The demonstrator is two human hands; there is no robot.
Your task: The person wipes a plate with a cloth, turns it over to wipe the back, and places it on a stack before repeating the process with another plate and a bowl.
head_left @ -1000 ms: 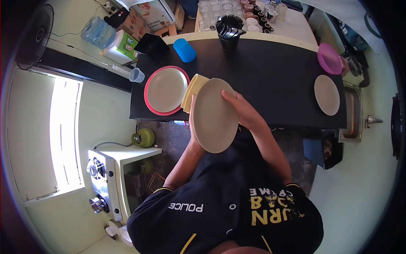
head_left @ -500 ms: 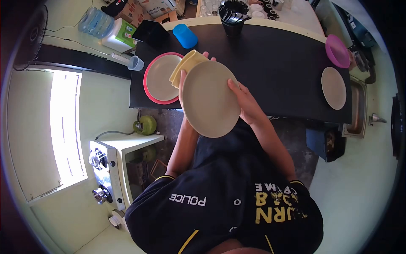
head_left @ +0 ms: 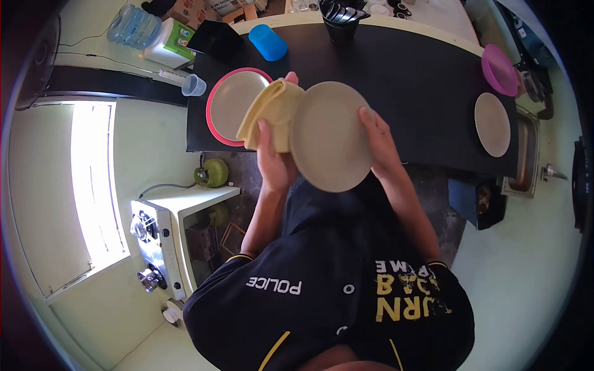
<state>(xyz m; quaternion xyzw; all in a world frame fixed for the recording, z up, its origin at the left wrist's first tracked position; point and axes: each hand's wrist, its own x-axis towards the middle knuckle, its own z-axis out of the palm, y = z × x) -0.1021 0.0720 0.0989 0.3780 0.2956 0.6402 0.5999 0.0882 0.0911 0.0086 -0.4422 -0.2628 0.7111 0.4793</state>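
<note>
My right hand [head_left: 382,143] grips the right edge of a round beige plate [head_left: 331,137], thumb on its face, holding it up in front of my chest. In my left hand [head_left: 276,157] is a folded yellow cloth [head_left: 270,117], the thumb lying over its front. The cloth's right side meets the plate's left edge; whether it presses on the plate's underside is hidden. Behind the cloth, on the black table, another beige plate [head_left: 235,102] rests on a pink-rimmed plate [head_left: 211,117]. One more beige plate [head_left: 492,125] lies at the table's right end.
On the black table [head_left: 421,93] are a blue cup [head_left: 268,42], a clear cup [head_left: 193,85], a black box [head_left: 215,38], a black cutlery holder [head_left: 340,29] and a pink bowl [head_left: 499,70]. A sink [head_left: 526,151] is at right, a stove [head_left: 148,244] at left.
The cloth has moved left and down, out from behind the plate, and more of it shows. My right hand has shifted the plate slightly right and up.
</note>
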